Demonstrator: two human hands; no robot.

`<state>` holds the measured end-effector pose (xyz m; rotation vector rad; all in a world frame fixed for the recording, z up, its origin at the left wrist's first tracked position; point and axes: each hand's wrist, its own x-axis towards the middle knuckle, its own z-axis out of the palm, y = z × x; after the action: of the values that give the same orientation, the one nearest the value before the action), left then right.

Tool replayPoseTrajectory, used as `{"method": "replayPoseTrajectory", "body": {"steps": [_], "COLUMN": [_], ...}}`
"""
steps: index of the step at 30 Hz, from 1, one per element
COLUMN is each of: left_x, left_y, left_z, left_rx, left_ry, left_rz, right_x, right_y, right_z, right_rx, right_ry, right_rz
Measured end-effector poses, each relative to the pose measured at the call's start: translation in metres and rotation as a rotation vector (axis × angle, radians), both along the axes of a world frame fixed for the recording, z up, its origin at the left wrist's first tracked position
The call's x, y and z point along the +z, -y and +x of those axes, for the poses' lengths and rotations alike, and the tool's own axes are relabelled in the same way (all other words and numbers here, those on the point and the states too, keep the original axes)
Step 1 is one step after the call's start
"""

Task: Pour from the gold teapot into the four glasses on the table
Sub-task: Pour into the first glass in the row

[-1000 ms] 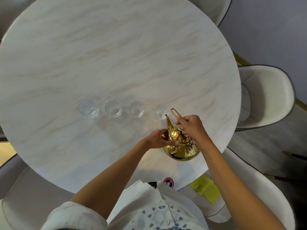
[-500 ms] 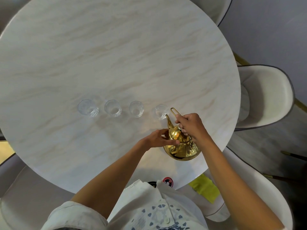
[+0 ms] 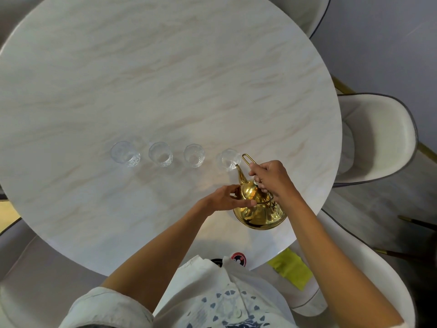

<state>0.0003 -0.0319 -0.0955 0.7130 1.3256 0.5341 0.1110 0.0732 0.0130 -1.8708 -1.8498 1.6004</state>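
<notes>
A row of clear glasses stands on the round marble table (image 3: 165, 79): the far-left glass (image 3: 125, 154), a second glass (image 3: 160, 154), a third glass (image 3: 194, 155) and the rightmost glass (image 3: 227, 160). The gold teapot (image 3: 257, 209) is tilted forward, its spout tip over the rim of the rightmost glass. My right hand (image 3: 272, 178) grips the teapot's wire handle from above. My left hand (image 3: 227, 197) rests its fingers against the teapot's lid and left side. Whether liquid is flowing is too faint to tell.
White shell chairs stand around the table, one chair (image 3: 378, 138) at the right and another chair (image 3: 314, 13) at the top. A yellow cloth (image 3: 290, 268) lies on the seat below the table's near edge. The table rim runs just under the teapot.
The teapot has tipped slightly further toward the rightmost glass, with the spout tip now at its rim. Both hands keep their hold; the glasses have not moved.
</notes>
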Motion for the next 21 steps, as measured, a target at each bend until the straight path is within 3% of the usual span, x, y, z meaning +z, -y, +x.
{"method": "replayPoseTrajectory", "body": {"steps": [21], "left_x": [-0.0003], "left_y": [-0.0003], "left_z": [-0.0014], "left_rx": [0.012], "left_ry": [0.012], "left_rz": [0.006], "right_x": [0.0045], "right_y": [0.0004], "right_z": [-0.0027], "right_rx": [0.014], "right_ry": [0.009], "right_rz": [0.007]}}
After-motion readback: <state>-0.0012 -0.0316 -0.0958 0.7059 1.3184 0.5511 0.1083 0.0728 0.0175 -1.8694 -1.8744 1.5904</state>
